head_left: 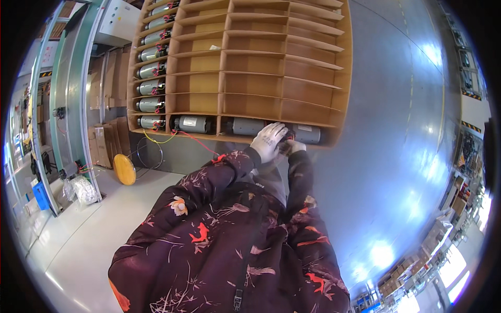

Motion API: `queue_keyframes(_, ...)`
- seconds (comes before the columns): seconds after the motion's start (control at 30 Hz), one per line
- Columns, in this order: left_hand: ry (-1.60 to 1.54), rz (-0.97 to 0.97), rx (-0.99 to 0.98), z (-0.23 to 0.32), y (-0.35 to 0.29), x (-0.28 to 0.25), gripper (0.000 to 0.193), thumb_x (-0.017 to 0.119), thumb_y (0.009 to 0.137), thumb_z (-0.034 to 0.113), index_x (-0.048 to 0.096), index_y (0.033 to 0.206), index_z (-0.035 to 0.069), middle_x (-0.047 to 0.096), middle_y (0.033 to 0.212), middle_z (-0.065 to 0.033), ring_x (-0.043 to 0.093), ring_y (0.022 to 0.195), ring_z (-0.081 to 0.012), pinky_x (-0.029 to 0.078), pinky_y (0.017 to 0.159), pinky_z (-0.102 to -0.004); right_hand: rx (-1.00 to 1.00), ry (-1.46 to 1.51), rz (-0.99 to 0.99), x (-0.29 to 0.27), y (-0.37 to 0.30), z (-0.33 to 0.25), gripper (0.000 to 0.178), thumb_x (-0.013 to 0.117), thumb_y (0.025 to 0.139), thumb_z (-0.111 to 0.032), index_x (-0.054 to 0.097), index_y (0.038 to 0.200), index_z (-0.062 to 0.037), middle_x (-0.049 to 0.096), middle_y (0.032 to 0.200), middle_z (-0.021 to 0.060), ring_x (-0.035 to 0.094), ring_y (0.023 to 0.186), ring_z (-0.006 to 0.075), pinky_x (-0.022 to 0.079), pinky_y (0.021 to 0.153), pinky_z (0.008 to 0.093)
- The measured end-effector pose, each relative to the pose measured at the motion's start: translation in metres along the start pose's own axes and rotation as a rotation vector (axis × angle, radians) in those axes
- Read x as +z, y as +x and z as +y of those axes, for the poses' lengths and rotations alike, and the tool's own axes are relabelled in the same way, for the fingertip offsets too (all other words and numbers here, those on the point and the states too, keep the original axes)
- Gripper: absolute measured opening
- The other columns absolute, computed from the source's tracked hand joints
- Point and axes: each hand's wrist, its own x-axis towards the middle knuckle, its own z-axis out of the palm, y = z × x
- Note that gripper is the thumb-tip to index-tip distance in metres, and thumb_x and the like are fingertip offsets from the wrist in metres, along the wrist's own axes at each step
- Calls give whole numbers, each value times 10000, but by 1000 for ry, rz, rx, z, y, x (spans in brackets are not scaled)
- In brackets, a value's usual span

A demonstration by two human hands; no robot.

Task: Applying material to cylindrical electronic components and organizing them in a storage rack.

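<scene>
Along the near wall of the divided cardboard box (346,62), I'm on the third motor (245,127) and end motor (309,134), both lying sideways in the box's front row. White-gloved left hand (267,142) lies over the third motor's right end, fingers nearly straight, close together; can't tell if they pinch anything. Right hand (296,146) is at the end motor's left end, fingers mostly hidden, grip can't be told. Motors look heavy, stiff, smooth-cased, possibly slippery under gloves; I'd hold round the grey cylindrical body, not by leads like the red wire (200,142) at the box's near wall, probably the fragile bit. Box contents: second motor (191,124) sits left of the third in the front row; a motor column (153,87) lines the box's left side, one per visible cell; other columns behind the front row show bare cardboard, plus a white scrap (214,47).
</scene>
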Motion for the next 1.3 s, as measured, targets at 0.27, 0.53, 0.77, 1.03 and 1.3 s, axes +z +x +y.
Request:
queue_keyframes(0.27, 360, -394, 58, -22, 6, 60, 740, 697, 716, 255, 464, 1391, 63, 456, 1412, -91, 378, 1342, -323, 310, 1104, -473, -115, -1144, 56, -16, -48, -196, 249, 710, 823, -311, 740, 916, -82, 714, 772, 109, 693, 734, 274, 535, 671, 382)
queue_keyframes(0.53, 635, -562, 137, -22, 6, 67, 420, 591, 856, 209, 601, 1251, 66, 499, 1344, -68, 398, 1327, -305, 314, 1095, -479, -116, -1653, -17, 36, -48, -196, 329, 735, 738, -362, 703, 950, -113, 689, 1002, 88, 645, 998, 261, 497, 856, 389)
queue_keyframes(0.77, 649, -509, 238, -53, -11, 71, 424, 574, 861, 222, 608, 1259, 80, 470, 1387, -32, 343, 1382, -290, 288, 1130, -479, -226, -1907, -26, 95, -102, -161, 724, 701, 691, -335, 498, 1286, 22, 539, 1263, 182, 476, 1226, 308, 289, 1114, 416)
queue_keyframes(1.03, 735, -632, 251, -38, 3, 69, 403, 518, 903, 200, 618, 1290, 142, 418, 1471, 31, 253, 1437, -256, 254, 1146, -486, 145, -1724, -249, 88, -53, -155, 561, 508, 901, -341, 495, 1383, -56, 466, 1448, 165, 399, 1369, 346, 211, 1145, 529)
queue_keyframes(1.3, 661, -584, 265, -47, -4, 64, 416, 540, 852, 201, 639, 1242, 95, 492, 1417, -26, 341, 1380, -252, 271, 1144, -423, 109, -1681, -226, 65, -35, -164, 380, 567, 879, -364, 711, 1124, -111, 680, 1160, 143, 635, 1130, 260, 478, 959, 378)
